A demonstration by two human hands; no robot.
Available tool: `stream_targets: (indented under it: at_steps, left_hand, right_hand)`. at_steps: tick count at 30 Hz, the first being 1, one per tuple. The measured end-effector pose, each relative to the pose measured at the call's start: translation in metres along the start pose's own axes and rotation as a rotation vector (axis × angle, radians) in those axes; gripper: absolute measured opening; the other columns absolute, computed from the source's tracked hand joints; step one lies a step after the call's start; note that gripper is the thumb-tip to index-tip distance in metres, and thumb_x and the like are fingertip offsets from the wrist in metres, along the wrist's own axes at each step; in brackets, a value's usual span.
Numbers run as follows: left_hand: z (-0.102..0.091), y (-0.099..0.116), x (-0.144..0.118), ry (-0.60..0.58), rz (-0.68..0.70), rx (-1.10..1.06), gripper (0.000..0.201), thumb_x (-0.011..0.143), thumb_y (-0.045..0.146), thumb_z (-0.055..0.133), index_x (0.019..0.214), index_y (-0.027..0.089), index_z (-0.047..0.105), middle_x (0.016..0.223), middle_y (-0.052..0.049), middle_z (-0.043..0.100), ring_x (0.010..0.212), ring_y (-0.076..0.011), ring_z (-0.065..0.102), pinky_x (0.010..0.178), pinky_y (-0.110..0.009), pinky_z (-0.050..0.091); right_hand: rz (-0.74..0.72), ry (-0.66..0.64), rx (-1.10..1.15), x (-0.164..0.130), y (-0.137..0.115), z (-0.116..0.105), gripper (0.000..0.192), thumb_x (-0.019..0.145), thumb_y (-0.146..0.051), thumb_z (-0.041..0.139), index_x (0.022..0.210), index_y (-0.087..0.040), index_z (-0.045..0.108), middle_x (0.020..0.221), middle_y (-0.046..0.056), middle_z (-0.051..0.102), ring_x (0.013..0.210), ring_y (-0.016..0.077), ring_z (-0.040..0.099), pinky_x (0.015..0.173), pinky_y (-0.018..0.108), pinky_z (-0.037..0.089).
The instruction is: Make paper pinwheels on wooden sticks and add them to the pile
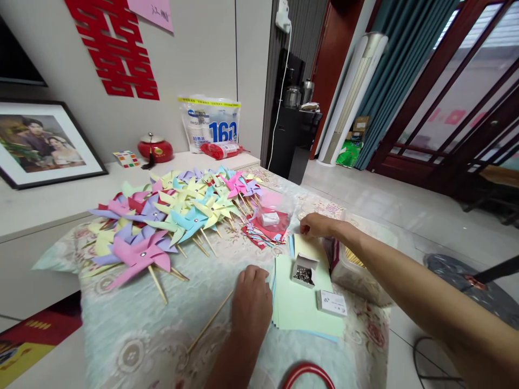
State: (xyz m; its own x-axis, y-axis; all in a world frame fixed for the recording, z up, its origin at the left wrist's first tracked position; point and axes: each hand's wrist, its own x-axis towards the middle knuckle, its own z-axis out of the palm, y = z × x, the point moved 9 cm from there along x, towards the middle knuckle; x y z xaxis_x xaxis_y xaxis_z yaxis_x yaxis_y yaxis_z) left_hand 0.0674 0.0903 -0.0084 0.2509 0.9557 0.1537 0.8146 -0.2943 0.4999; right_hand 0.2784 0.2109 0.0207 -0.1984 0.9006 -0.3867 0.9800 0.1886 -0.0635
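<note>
Our left hand rests knuckles-up on the cloth, fingers curled at the near edge of the paper stack; we cannot tell whether it grips anything. A thin stick lies just beside it. Our right hand pinches at the far corner of the top sheet, fingers nearly closed. The paper looks light, limp and easily creased, so we judge a corner the best hold. An open pin box sits on the stack, pinwheels beyond
</note>
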Motion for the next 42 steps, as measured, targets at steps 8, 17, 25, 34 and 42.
stream_targets:
  at_steps: [8,17,25,34,42]
  left_hand:
    - [-0.001,0.003,0.003,-0.045,-0.013,0.017,0.029,0.084,0.000,0.048,0.101,0.016,0.067,0.102,-0.009,0.064,0.101,-0.0257,0.057,0.093,-0.038,0.044]
    - [0.000,0.002,0.002,-0.036,-0.003,0.007,0.029,0.083,0.000,0.049,0.100,0.015,0.067,0.102,-0.009,0.063,0.102,-0.0258,0.056,0.093,-0.038,0.044]
    - [0.000,0.003,0.001,-0.038,0.004,0.010,0.030,0.083,0.000,0.051,0.102,0.016,0.067,0.102,-0.008,0.064,0.102,-0.0254,0.056,0.094,-0.039,0.045]
    - [0.002,0.003,0.000,-0.071,-0.008,-0.021,0.029,0.085,0.001,0.048,0.103,0.012,0.067,0.106,-0.012,0.063,0.104,-0.0285,0.053,0.096,-0.042,0.043]
    - [0.003,0.002,0.000,-0.047,0.009,-0.036,0.028,0.084,0.000,0.048,0.101,0.011,0.067,0.105,-0.012,0.063,0.103,-0.0287,0.053,0.095,-0.043,0.043]
  right_hand:
    - [0.039,-0.002,-0.007,-0.006,-0.004,-0.008,0.030,0.071,-0.020,0.073,0.100,-0.020,0.077,0.095,0.003,0.077,0.084,0.0180,0.068,0.063,0.020,0.043]
    - [0.052,-0.003,-0.004,-0.006,-0.005,-0.009,0.023,0.069,-0.022,0.076,0.092,-0.016,0.077,0.089,0.004,0.076,0.082,0.0181,0.067,0.060,0.021,0.041]
    - [0.031,0.011,-0.011,-0.002,-0.005,-0.007,0.028,0.069,-0.020,0.075,0.097,-0.019,0.077,0.091,0.002,0.076,0.082,0.0182,0.067,0.064,0.021,0.043]
    - [0.024,-0.017,-0.072,-0.002,-0.010,-0.001,0.029,0.071,-0.019,0.070,0.100,-0.018,0.076,0.100,0.005,0.076,0.088,0.0198,0.066,0.065,0.022,0.042]
    - [0.064,-0.129,-0.131,0.006,-0.001,0.016,0.042,0.067,-0.018,0.070,0.108,-0.016,0.075,0.104,0.009,0.075,0.086,0.0230,0.068,0.060,0.024,0.041]
